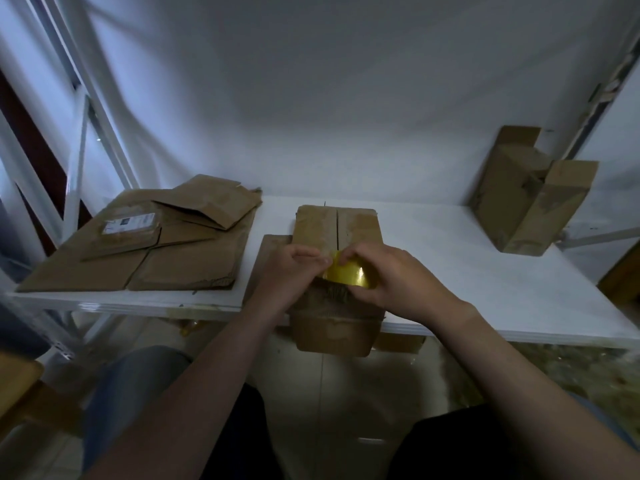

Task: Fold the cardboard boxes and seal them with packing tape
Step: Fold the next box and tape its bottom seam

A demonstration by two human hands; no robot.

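tape roll up on the centre box, both hands on it

and here's the white table [450, 258], stretching right across the view against a pale wall. on its left side, a big pile of flattened cardboard [145, 247], sheets lapped over each other, reaching the near edge. far right, near the wall, an open box [519, 202] lies tipped on its side, flaps hanging loose.

dead centre, the folded box [337, 226]. it sits at the near edge of the table, its near end hanging over the edge toward the person. its 2 top flaps are down and meet in a seam running straight away from the camera. a flat piece of cardboard [273, 244] pokes out from under its left side.

now the hands, both over the near part of the box top. the right hand [391, 275] grips the yellow tape roll [348, 275], fingers curled over its top and thumb below. the left hand [287, 271] comes in from the other side, fingers curled in, thumb tip pinching at the roll's upper left edge. the loose end of the tape is too small to make out. the roll sits right on the line of the seam.

smallest of all, a white label [130, 225] on 1 of the flattened sheets.
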